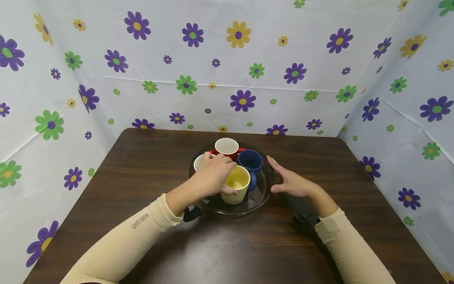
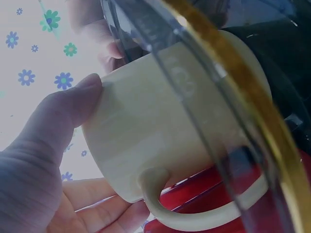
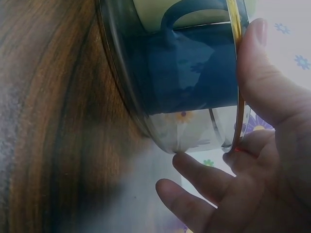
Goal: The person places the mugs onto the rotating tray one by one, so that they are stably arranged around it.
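Observation:
My left hand grips a pale yellow mug by its upper part, thumb on the near side. In the left wrist view the cream mug shows its handle and stands inside a clear glass bowl. A blue mug, a red mug with white inside and a white-lined mug share the bowl; my left hand partly covers the last. My right hand rests against the bowl's right side with spread, fairly straight fingers. In the right wrist view its thumb is at the rim.
The bowl stands on a dark brown wooden table, nearer its back edge. A white flowered sheet hangs behind the table and along both sides. Dark wrist straps sit at both cuffs.

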{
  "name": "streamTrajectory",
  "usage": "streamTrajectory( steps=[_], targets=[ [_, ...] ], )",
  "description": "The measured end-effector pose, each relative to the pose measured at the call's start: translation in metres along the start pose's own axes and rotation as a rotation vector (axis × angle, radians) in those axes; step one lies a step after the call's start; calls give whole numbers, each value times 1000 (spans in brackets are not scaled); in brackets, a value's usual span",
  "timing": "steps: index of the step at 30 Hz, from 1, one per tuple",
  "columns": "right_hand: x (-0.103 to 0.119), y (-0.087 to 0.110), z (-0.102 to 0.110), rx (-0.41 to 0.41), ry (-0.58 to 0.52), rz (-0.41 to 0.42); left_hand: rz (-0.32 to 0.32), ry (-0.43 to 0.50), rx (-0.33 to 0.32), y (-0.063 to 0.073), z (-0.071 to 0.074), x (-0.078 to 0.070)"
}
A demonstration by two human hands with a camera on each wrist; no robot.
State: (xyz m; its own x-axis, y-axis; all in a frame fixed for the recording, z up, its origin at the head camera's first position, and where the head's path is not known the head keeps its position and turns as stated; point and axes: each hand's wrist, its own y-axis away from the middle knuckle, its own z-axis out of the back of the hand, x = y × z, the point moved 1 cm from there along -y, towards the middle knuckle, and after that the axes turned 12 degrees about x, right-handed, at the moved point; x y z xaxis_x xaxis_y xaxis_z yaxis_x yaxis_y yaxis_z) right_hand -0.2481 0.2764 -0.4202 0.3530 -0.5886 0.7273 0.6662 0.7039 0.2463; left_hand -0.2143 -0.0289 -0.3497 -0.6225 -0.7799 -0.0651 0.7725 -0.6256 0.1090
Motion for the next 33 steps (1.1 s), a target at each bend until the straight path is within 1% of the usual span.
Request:
streamTrajectory(
  steps=[10, 13, 16, 19, 22, 26, 30, 33],
  targets=[
    [-3, -2, 8, 32, -15, -6, 14, -21, 12, -1, -1, -2],
    [-4, -5, 12, 49, -27, -6, -1, -4, 22, 2, 2, -1],
    [-5, -7, 14, 59, -43, -3, -6, 41, 22, 8, 7, 4],
    [-5, -9, 16, 61, -46, -4, 23, 78, 24, 14, 10, 11],
    [-5, -8, 17, 60, -47, -10, 50, 84, 39, 17, 10, 17],
    [-4, -7, 17, 55, -49, -15, 65, 71, 53, 17, 7, 20],
    [-4, -7, 16, 58, -51, -12, 85, 55, 35, 14, 3, 20],
    [-5, -7, 16, 59, -55, -10, 88, 36, 19, 14, 2, 20]
  ],
)
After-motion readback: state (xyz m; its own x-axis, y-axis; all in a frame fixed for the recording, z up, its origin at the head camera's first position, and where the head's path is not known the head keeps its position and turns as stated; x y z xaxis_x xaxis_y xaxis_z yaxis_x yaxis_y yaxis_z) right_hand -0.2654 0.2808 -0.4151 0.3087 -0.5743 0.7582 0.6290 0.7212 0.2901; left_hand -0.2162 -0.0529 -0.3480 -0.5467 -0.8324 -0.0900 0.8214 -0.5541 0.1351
